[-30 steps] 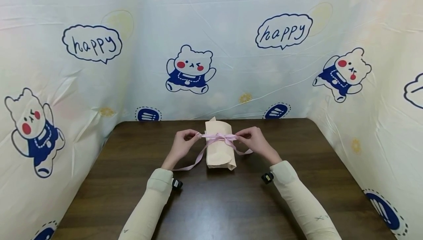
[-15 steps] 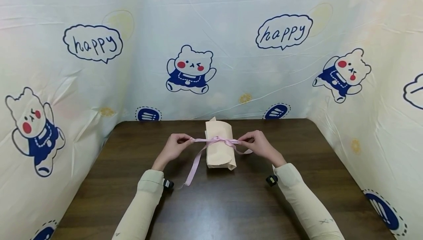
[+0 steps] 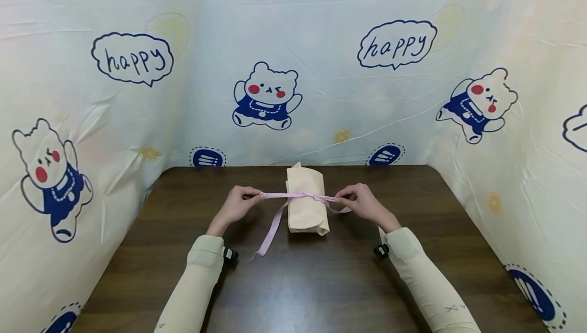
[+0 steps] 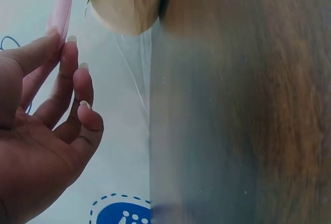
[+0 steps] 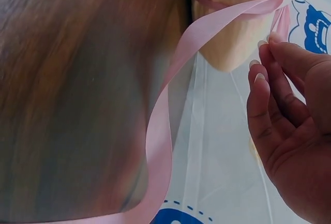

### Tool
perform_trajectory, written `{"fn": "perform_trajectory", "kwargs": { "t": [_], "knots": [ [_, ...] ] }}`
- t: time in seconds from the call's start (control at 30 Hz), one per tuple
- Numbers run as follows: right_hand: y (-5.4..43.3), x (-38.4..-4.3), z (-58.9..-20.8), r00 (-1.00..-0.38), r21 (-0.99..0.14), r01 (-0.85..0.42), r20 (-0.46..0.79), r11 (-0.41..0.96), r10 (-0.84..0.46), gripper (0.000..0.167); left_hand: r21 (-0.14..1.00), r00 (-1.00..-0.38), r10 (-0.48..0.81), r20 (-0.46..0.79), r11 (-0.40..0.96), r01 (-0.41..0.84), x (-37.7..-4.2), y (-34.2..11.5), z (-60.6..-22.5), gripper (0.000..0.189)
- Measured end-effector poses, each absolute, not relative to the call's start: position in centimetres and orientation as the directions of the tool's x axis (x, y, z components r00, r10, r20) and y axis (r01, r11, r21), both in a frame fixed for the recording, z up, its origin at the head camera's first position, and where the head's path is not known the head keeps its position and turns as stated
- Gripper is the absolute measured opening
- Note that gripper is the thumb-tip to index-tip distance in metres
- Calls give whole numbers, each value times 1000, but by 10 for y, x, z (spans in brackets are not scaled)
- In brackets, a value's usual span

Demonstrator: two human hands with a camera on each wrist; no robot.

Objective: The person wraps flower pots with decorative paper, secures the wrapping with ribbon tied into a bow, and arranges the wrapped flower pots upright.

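Note:
A cream paper-wrapped bundle (image 3: 306, 216) lies on the table, with a pink ribbon (image 3: 277, 196) tied round its middle and knotted on top. Left of it, my left hand (image 3: 233, 205) pinches a stretch of ribbon between thumb and index finger, and the other fingers curl loosely in the left wrist view. On the opposite side my right hand (image 3: 366, 204) pinches a ribbon loop with thumb and fingertips. Between the hands the ribbon runs straight across the bundle. One loose tail trails toward the table's front left; another long tail (image 5: 159, 146) curves down in the right wrist view.
The dark brown wooden table (image 3: 298, 292) ends just behind the bundle. A pale printed curtain (image 3: 321, 32) with bears and lettering surrounds it at the back and sides.
Both hands have moved apart, the left one further, drawing the ribbon out straight. The bow's loops on the bundle have flattened into a small knot. The left tail has swung toward the front.

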State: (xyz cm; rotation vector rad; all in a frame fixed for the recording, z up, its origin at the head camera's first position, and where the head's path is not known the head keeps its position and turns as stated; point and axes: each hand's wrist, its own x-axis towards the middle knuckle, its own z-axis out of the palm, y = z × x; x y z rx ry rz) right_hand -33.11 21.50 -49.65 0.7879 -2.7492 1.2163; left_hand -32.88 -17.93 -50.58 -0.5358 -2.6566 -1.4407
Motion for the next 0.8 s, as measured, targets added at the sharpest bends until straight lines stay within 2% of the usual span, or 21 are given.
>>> {"fn": "perform_trajectory", "kwargs": {
  "t": [0.2,0.47,0.8],
  "knots": [
    [222,-331,-500,-867,-676,-467,224,570,-445,6,782,-938,270,218,527,334,-329,-182,-508,16],
    [229,-329,-499,-853,-607,-499,218,618,-475,10,751,-942,262,212,573,328,-329,-180,-515,12],
    [238,-330,-504,-836,-604,-523,223,601,-502,9,745,-942,248,227,579,332,-329,-182,-523,13]
  ]
}}
